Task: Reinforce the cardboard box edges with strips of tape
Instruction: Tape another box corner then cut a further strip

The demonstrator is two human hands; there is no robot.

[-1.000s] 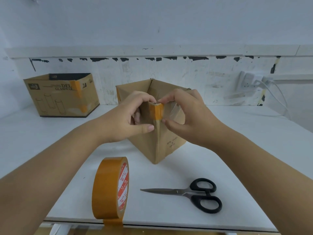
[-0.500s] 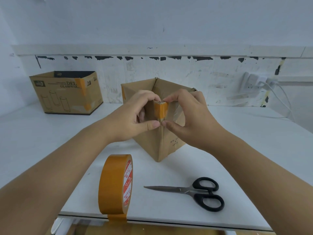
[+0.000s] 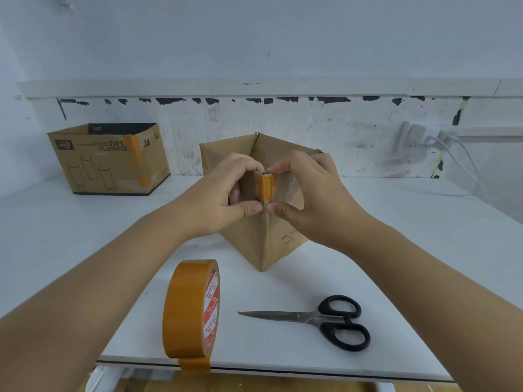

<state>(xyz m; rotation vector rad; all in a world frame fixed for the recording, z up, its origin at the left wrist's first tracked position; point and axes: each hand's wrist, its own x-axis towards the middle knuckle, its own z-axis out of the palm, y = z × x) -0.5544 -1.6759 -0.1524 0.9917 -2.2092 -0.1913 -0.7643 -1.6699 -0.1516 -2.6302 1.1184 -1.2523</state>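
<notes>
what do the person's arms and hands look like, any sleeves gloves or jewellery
Both forearms are bare as far as the picture shows, with no sleeve in view. The left hand and the right hand wear no gloves, and no rings, watch or bracelet show on the visible fingers and wrists. The thumbnails look short and unpainted.

Two bare, sleeveless forearms

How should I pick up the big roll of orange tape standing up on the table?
The orange tape roll stands on its edge near the front of the white table, its loose end stuck over the table's lip. Probably best to come from above and close your fingers across its two flat sides at the top; the rounded outer band would likely slip or roll. Peel the stuck end first.
</notes>
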